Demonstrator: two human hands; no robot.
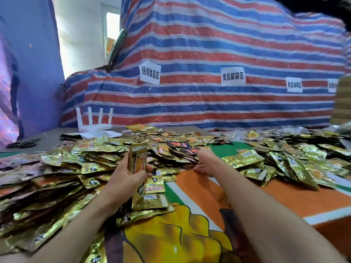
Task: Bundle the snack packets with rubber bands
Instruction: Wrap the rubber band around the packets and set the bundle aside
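Worktop (284, 194) under orange-green printed cloth (209, 186), gold snack packets (98, 154) heaped left, back and right; left hand (123, 175) grips upright stack of packets (137, 158); right hand (206, 161) fingers in the heap, grip cannot tell; striped tarpaulin (209, 44) with paper labels (233, 76) behind; white router (94, 122) back left.

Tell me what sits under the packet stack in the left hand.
Below the packet stack that the left hand holds lie loose gold packets; the table cover beneath them is hidden.

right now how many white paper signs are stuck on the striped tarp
4 on the striped tarp: leftmost sign left of centre, second sign near the middle, third sign further right, fourth sign at the right edge, partly covered. More may be hidden beyond it.
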